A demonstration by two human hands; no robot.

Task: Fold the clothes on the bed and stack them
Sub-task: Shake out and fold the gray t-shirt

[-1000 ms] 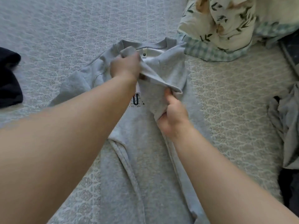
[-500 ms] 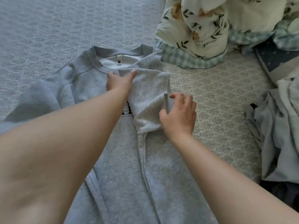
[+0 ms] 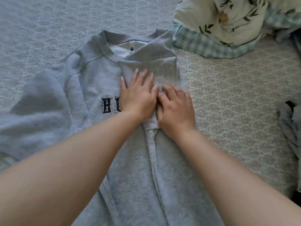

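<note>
Read on the chest of the grey sweatshirt [image 3: 91, 82], in heavy black block capitals: "HU" – the rest hidden under the left hand [image 3: 138, 97]; above and behind those capitals ran smaller print, of which only "Pe" could be made out, the remainder too fine to tell. Inside the neckline sat a small dark round mark [image 3: 131, 49] on the pale neck lining, its wording too small to read. Counted: one sweatshirt, spread front-up across the patterned bed cover [image 3: 236, 95], collar pointing away, its right sleeve folded in over the chest into a flat grey panel [image 3: 156, 69], its other sleeve [image 3: 37, 101] lying out loose to the left. Counted also two hands, both bare-armed, side by side and touching at the middle of the folded panel. Left hand laid flat, fingers straight and slightly spread, palm down on the fabric – pressing, gripping nothing. Right hand [image 3: 176, 110] likewise palm down just beside it, fingers relaxed and only lightly bent, somewhat blurred, resting on the panel's lower edge and holding nothing. Beyond the collar, at upper right, lay one bundle of pale bedding printed with dark leaves [image 3: 228, 18], edged in one band of green-and-white check [image 3: 200, 44] that nearly touched the sweatshirt's shoulder. At the right edge of view sat one crumpled grey-blue heap of cloth [image 3: 291, 128], well apart from the sweatshirt.
</note>
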